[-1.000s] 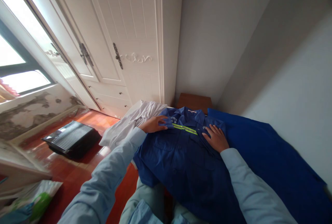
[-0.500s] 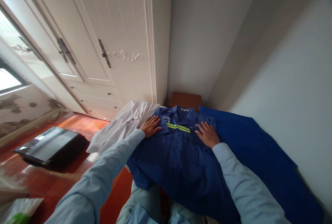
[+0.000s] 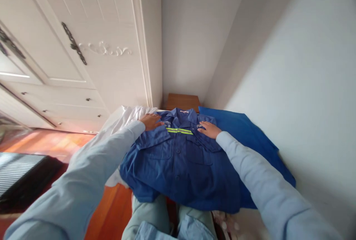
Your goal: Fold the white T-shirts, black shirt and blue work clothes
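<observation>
A dark blue work shirt with a yellow-green reflective stripe lies spread out, its collar pointing away from me and its sleeves folded in over the chest. My left hand is at the shirt's left shoulder, fingers apart. On the right shoulder side, near a white emblem, my right hand rests with its fingers spread. Neither hand grips anything. A brighter blue cloth lies to the right of the shirt, partly under it. White cloth is bunched at the left, partly behind my left arm.
A white wardrobe stands at the left and back. Behind the collar is a brown wooden piece. A grey wall rises at the right. A black ribbed object lies on the reddish wood floor.
The view has turned left and come closer to the wardrobe. Both hands have shifted slightly on the shirt's shoulders, and the folded left sleeve now shows more fully.
</observation>
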Action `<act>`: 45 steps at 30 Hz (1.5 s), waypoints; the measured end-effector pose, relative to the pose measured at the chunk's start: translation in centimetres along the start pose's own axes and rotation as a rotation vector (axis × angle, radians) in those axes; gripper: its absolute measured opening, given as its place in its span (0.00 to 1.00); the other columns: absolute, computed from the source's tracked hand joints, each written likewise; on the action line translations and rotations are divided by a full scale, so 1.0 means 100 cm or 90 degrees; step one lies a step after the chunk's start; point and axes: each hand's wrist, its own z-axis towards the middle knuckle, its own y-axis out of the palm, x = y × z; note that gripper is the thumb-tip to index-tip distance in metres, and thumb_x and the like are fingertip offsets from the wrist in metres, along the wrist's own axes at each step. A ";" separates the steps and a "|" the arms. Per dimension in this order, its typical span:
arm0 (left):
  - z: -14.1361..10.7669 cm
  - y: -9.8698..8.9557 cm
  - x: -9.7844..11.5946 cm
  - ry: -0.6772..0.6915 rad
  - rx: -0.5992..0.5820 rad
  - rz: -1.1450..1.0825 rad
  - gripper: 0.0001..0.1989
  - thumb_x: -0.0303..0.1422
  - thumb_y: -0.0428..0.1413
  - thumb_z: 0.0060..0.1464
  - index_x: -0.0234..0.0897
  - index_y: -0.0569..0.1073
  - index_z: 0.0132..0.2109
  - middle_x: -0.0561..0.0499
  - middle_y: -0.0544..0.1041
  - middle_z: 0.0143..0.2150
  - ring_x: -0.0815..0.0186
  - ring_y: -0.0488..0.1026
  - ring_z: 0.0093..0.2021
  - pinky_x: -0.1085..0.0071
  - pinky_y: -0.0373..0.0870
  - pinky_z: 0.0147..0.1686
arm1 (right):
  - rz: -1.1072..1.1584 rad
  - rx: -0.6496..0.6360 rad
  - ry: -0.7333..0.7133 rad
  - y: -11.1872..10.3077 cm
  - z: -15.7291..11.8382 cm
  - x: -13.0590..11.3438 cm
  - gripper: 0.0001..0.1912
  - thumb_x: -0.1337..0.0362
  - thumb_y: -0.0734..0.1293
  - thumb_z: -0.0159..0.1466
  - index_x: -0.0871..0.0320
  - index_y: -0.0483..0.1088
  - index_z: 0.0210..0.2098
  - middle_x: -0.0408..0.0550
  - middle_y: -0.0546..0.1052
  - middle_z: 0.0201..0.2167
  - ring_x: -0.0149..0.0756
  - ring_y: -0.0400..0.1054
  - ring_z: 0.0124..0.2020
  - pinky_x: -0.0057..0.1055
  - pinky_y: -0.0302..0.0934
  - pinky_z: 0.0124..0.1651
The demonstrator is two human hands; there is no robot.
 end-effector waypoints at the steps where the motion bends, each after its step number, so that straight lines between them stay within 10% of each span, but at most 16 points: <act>1: 0.008 -0.001 0.003 0.015 0.028 -0.002 0.32 0.54 0.42 0.66 0.37 0.69 0.64 0.37 0.72 0.63 0.50 0.69 0.63 0.52 0.62 0.63 | 0.004 0.014 0.005 -0.006 0.005 -0.001 0.32 0.50 0.57 0.71 0.62 0.61 0.68 0.59 0.63 0.69 0.45 0.56 0.70 0.39 0.49 0.71; 6: 0.027 0.032 0.023 0.051 0.088 -0.048 0.36 0.51 0.43 0.67 0.35 0.54 0.72 0.36 0.54 0.74 0.49 0.49 0.74 0.50 0.50 0.69 | -0.002 0.092 0.035 -0.017 0.031 -0.022 0.35 0.52 0.53 0.73 0.70 0.52 0.71 0.63 0.54 0.72 0.46 0.47 0.73 0.40 0.43 0.73; 12: 0.026 0.074 0.020 0.032 0.054 -0.091 0.35 0.54 0.41 0.66 0.40 0.60 0.71 0.41 0.55 0.74 0.50 0.48 0.74 0.46 0.44 0.70 | -0.013 0.059 0.012 0.021 0.044 -0.057 0.34 0.48 0.51 0.74 0.62 0.51 0.72 0.57 0.49 0.74 0.50 0.42 0.75 0.50 0.41 0.73; 26: 0.023 0.078 0.020 0.041 0.106 -0.100 0.34 0.54 0.43 0.65 0.41 0.61 0.71 0.42 0.57 0.73 0.50 0.51 0.74 0.47 0.44 0.71 | -0.032 0.064 -0.006 0.040 0.041 -0.061 0.36 0.47 0.48 0.74 0.63 0.50 0.73 0.57 0.49 0.74 0.48 0.42 0.75 0.50 0.39 0.74; 35: 0.024 0.062 0.012 0.041 0.045 -0.166 0.32 0.51 0.41 0.67 0.39 0.62 0.70 0.42 0.59 0.72 0.54 0.51 0.74 0.50 0.46 0.71 | 0.034 -0.022 -0.005 0.015 0.039 -0.042 0.36 0.49 0.53 0.73 0.65 0.52 0.72 0.60 0.50 0.73 0.50 0.43 0.74 0.50 0.42 0.73; 41: -0.018 0.003 0.052 -0.120 0.401 -0.367 0.25 0.46 0.44 0.67 0.34 0.74 0.57 0.40 0.76 0.59 0.55 0.69 0.63 0.56 0.63 0.65 | 0.439 0.107 -0.057 0.000 -0.043 -0.065 0.39 0.42 0.57 0.69 0.62 0.57 0.70 0.62 0.60 0.69 0.50 0.54 0.71 0.51 0.47 0.72; 45: -0.106 -0.019 0.114 -0.245 0.619 -0.501 0.17 0.42 0.49 0.66 0.38 0.76 0.51 0.45 0.80 0.50 0.58 0.76 0.51 0.61 0.72 0.55 | 0.948 -0.156 -0.070 0.023 -0.161 -0.084 0.44 0.34 0.67 0.58 0.57 0.66 0.64 0.64 0.72 0.61 0.55 0.70 0.59 0.54 0.61 0.62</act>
